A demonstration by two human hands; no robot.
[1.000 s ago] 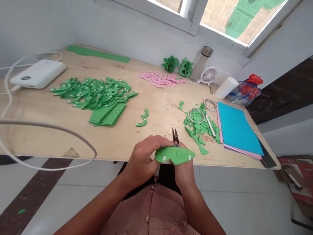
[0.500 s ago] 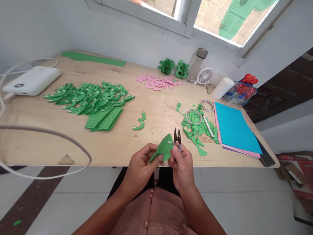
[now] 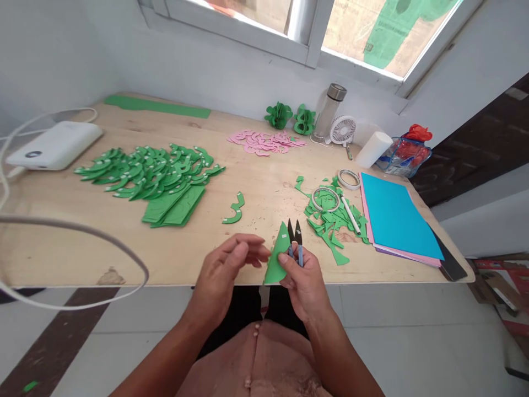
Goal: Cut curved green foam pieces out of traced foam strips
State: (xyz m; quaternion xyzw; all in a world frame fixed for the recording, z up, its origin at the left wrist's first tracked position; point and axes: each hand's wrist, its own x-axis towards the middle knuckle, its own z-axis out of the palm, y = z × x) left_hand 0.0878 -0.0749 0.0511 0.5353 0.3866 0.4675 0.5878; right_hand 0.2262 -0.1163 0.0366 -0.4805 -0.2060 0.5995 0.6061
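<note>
My right hand [image 3: 303, 281] pinches a folded green paper piece [image 3: 278, 256] under its thumb, at the table's front edge. The same hand also holds small thread snips [image 3: 295, 240], their dark blades apart and pointing away from me. A small white tape patch shows near the paper's tip. To the left, my left hand [image 3: 225, 270] has its fingers apart and holds nothing; the fingertips come close to the paper's left edge. Beyond it lies a curved green paper cutout [image 3: 235, 212] with white patches.
Left are piled green cutouts [image 3: 144, 171], stacked green rectangles [image 3: 176, 207] and a white power bank [image 3: 58, 144] with a cable [image 3: 124, 242]. Right are green scraps [image 3: 334, 218], tape rolls [image 3: 349, 179] and blue paper [image 3: 399, 215]. Pink cutouts [image 3: 264, 142], a bottle [image 3: 330, 110] and fan [image 3: 343, 130] stand behind.
My left hand has let go of the green paper and moved left, its fingers opening. The paper is now in my right hand, turned more upright, beside the snips.
</note>
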